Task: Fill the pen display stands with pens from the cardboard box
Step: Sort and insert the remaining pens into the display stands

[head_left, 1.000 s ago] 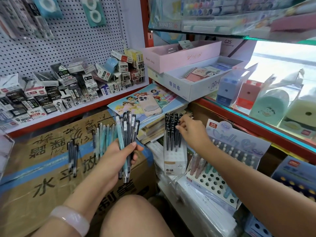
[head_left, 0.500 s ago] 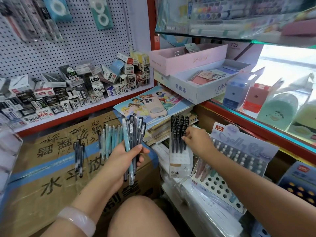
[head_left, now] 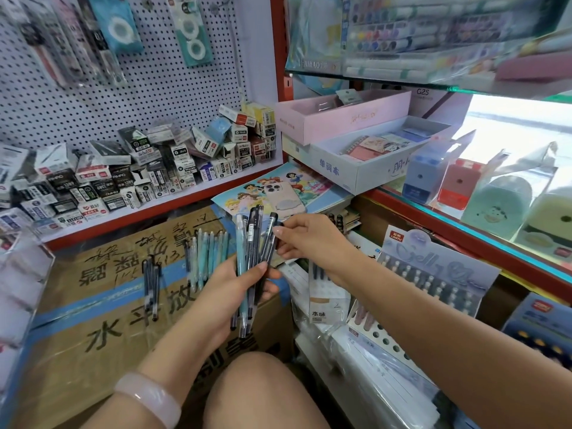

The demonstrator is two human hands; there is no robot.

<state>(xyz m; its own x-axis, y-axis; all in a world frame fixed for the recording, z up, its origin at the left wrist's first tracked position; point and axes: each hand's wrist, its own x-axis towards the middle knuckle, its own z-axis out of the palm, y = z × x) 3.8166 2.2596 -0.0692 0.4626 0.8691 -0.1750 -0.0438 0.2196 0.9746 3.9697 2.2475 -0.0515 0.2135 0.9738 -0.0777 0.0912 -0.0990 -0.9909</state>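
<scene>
Right hand (head_left: 309,243) at frame centre pinches one black capped pen (head_left: 270,239) out of the mixed bundle of black and teal pens (head_left: 247,267) gripped in the left hand (head_left: 226,292). Risk: the loose fan slips and neighbours drop onto the taped brown cardboard box (head_left: 102,305). White pen stand (head_left: 325,301) lower right, mostly hidden by the forearm.

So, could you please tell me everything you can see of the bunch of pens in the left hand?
The bunch of pens is a fanned handful of slim plastic stick pens, mostly dark or black with one teal among them, caps pointing up and away. The left hand holds it around the middle, above the cardboard box. The right hand pinches the top of the rightmost dark pen. Labels are too small to read.
</scene>
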